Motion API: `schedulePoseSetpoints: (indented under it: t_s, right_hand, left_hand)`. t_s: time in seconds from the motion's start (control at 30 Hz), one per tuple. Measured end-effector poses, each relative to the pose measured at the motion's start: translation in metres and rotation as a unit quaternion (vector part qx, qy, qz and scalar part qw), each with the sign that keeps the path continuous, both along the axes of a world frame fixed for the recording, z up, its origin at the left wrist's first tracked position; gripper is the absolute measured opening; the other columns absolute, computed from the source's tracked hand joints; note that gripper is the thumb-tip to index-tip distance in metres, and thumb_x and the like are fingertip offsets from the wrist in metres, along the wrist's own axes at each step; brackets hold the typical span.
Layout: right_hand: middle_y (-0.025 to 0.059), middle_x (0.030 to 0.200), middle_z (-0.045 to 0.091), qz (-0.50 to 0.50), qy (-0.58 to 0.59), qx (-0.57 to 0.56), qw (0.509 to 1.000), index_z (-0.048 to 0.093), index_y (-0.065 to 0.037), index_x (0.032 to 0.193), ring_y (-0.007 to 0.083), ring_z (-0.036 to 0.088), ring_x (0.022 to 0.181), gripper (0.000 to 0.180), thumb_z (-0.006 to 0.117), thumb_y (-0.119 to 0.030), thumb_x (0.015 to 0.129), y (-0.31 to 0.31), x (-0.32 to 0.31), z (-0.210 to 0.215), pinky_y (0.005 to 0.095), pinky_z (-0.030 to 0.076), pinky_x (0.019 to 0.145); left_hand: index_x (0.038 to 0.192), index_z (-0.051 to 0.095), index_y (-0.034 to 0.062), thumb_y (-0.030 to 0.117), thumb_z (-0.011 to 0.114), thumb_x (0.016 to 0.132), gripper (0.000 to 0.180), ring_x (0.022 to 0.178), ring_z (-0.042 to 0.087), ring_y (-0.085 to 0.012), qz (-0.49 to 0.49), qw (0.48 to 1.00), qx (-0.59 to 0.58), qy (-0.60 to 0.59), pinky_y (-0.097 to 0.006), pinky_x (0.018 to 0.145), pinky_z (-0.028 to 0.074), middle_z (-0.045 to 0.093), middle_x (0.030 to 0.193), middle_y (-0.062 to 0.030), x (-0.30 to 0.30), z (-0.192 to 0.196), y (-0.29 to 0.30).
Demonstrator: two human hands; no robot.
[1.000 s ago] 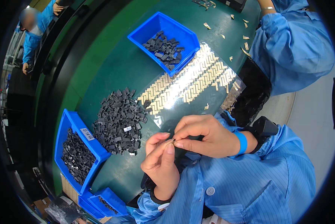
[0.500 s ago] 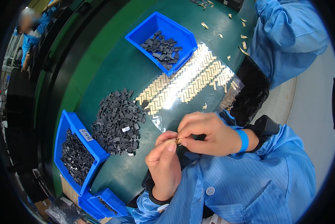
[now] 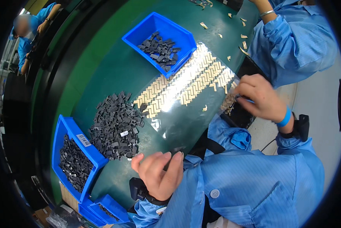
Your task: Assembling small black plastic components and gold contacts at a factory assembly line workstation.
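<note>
My left hand (image 3: 159,175) is at the table's near edge with its fingers curled. A small dark plastic piece (image 3: 175,151) shows at its fingertips, mostly hidden by them. My right hand (image 3: 261,97) is at the right end of a clear sheet (image 3: 191,121), fingers bent together; a dark and bluish bit shows by its fingertips, too small to name. Rows of short cream-coloured strips (image 3: 195,91) lie on the sheet. A heap of small dark grey plastic pieces (image 3: 115,127) lies left of it.
A blue bin (image 3: 140,28) with dark pieces overlaps the sheet's far end. A fuller blue bin (image 3: 98,161) and a smaller one (image 3: 119,207) stand at left. Cream scraps (image 3: 204,25) dot the far table. A co-worker's sleeve (image 3: 292,41) is at upper right; another person stands upper left.
My hands have come apart from their pinch together. The right has moved away to the sheet's right end; the left has shifted slightly and turned. The co-worker's arm at upper right has moved.
</note>
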State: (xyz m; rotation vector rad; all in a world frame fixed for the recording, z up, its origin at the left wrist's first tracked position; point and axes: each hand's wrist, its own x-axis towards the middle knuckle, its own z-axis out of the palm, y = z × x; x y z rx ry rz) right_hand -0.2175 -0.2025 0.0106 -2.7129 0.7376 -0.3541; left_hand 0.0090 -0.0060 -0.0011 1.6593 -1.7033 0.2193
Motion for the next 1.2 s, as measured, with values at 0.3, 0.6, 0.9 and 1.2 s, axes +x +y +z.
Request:
schedulePoseSetpoints:
  t_s: [0.3,0.6,0.9,1.2]
  right_hand:
    - [0.0066,0.088,0.057,0.166,-0.162,0.548,0.803,0.062,0.0,0.091,0.0113,0.055,0.072,0.013,0.06,-0.011,0.085,0.039,0.087,-0.002,0.024,0.044,0.064]
    - [0.0048,0.076,0.055,0.148,-0.185,0.554,0.798,0.058,-0.001,0.08,0.0091,0.049,0.064,0.01,0.058,-0.01,0.083,0.045,0.092,-0.007,0.0246,0.041,0.057]
    - [0.0041,0.079,0.054,-0.007,-0.302,0.43,0.851,0.061,0.001,0.083,0.0103,0.051,0.071,0.01,0.06,-0.009,0.083,0.029,0.091,-0.014,0.0229,0.041,0.063]
    - [0.0055,0.081,0.057,-0.004,-0.305,0.438,0.846,0.061,0.001,0.081,0.0123,0.053,0.077,0.006,0.06,-0.005,0.082,0.03,0.087,-0.015,0.0257,0.042,0.069]
  left_hand:
    - [0.088,0.065,0.0143,0.006,0.071,0.07,0.02,0.08,0.051,-0.0167,-0.026,0.983,-0.031,-0.18,-0.045,0.09,0.034,0.052,0.087,-0.0009,-0.002,0.005,0.009]
    - [0.087,0.067,0.0133,0.015,0.065,0.073,0.015,0.089,0.051,-0.0141,-0.023,0.988,0.003,-0.154,-0.045,0.092,0.028,0.055,0.094,0.0,0.001,0.001,0.005]
    - [0.088,0.066,0.0076,0.011,0.074,0.062,0.028,0.096,0.05,-0.025,0.136,0.978,0.134,-0.088,-0.039,0.085,0.033,0.055,0.1,-0.0074,0.049,-0.015,-0.048]
    - [0.081,0.067,0.007,0.007,0.071,0.065,0.016,0.091,0.052,-0.0222,0.147,0.974,0.154,-0.079,-0.037,0.084,0.034,0.057,0.092,-0.0052,0.052,-0.028,-0.058]
